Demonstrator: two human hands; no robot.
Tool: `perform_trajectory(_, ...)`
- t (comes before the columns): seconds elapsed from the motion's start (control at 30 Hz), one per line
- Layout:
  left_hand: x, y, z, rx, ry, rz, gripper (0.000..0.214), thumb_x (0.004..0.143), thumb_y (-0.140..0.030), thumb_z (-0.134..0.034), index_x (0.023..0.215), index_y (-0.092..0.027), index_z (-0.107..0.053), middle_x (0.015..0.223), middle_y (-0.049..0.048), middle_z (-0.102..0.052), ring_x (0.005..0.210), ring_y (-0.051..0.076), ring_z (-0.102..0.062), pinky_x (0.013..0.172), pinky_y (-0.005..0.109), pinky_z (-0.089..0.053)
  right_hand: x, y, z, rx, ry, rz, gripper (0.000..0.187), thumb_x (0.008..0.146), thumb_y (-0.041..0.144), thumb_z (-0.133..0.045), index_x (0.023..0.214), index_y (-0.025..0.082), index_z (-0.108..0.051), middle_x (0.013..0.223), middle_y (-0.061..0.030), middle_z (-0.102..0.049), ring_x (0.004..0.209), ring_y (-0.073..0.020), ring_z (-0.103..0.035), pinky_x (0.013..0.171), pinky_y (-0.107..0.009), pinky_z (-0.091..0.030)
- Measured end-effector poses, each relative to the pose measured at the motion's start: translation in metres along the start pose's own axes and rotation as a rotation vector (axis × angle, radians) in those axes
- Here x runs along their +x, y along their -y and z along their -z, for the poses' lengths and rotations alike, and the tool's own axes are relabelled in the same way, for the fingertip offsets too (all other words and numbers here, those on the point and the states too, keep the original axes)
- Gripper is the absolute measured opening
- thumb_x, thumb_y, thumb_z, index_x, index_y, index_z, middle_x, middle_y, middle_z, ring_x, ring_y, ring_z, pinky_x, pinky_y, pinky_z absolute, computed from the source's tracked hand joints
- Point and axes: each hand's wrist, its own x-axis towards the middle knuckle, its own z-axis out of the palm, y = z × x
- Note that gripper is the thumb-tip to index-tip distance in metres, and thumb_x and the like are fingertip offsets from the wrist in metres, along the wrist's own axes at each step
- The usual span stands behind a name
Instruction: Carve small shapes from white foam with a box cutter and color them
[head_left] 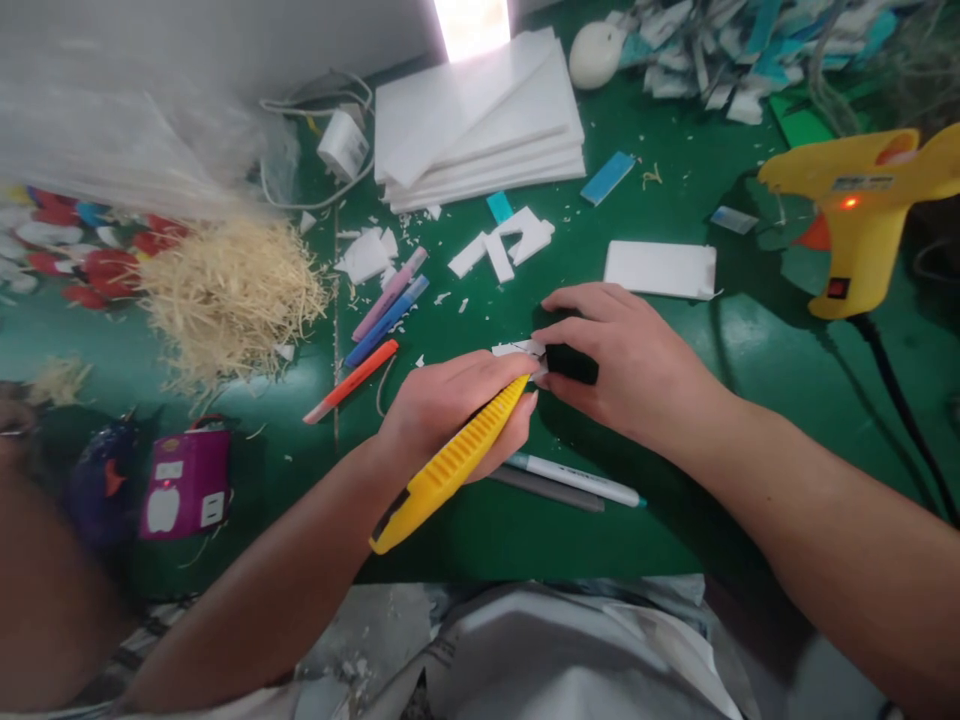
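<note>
My left hand [450, 400] is wrapped round a yellow box cutter [457, 450], its handle slanting down to the left and its tip pointing away from me. Just beyond the tip lies a small white foam piece [517, 348] on the green table. The fingertips and thumb of my right hand [622, 350] pinch this piece at its right end. Between my hands the blade is mostly hidden. Below them a white marker [585, 480] and a grey pen [551, 490] lie side by side.
White foam sheets [480, 110] are stacked at the back. A yellow glue gun [862, 220] with a lit red light stands right, near a white foam block [660, 268]. Pens [352, 380], straw shreds [232, 300] and a purple box [187, 485] lie left, beside another person's arm [45, 580].
</note>
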Motion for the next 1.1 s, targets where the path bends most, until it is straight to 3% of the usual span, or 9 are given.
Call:
perform_trajectory(0.3, -0.0056, 0.0015, 0.0049, -0.045, -0.075, -0.056, 0.020, 0.097, -0.016, -0.060, 0.114, -0.022, -0.068, 0.102, 0.0004, -0.084, 0.080, 0.014, -0.080, 0.081, 0.021, -0.063, -0.0015, 0.0001, -0.0027, 0.004, -0.003, -0.015, 0.022, 0.087, 0.022, -0.070, 0.107, 0.021, -0.079, 0.132, -0.0139, -0.071, 0.125, -0.0328, -0.062, 0.105, -0.052, -0.052)
perform_trajectory(0.6, -0.0037, 0.0082, -0.0030, 0.005, -0.004, -0.083, 0.019, 0.099, -0.021, -0.056, 0.113, -0.019, -0.070, 0.101, 0.0016, -0.084, 0.084, 0.014, -0.081, 0.079, 0.018, -0.061, 0.0000, 0.0022, -0.0014, -0.015, -0.013, -0.016, 0.020, 0.085, 0.019, -0.074, 0.105, 0.018, -0.080, 0.130, -0.0156, -0.073, 0.123, -0.0345, -0.065, 0.101, -0.053, -0.055)
perform_trajectory(1.1, -0.0045, 0.0094, 0.0026, 0.009, 0.047, -0.096, 0.022, 0.101, -0.023, -0.053, 0.114, -0.019, -0.070, 0.098, 0.0015, -0.084, 0.081, 0.014, -0.080, 0.077, 0.018, -0.061, 0.0001, 0.0003, -0.0030, -0.009, -0.049, 0.023, 0.021, 0.082, 0.016, -0.078, 0.102, 0.013, -0.081, 0.127, -0.0204, -0.075, 0.119, -0.0386, -0.069, 0.101, -0.058, -0.058)
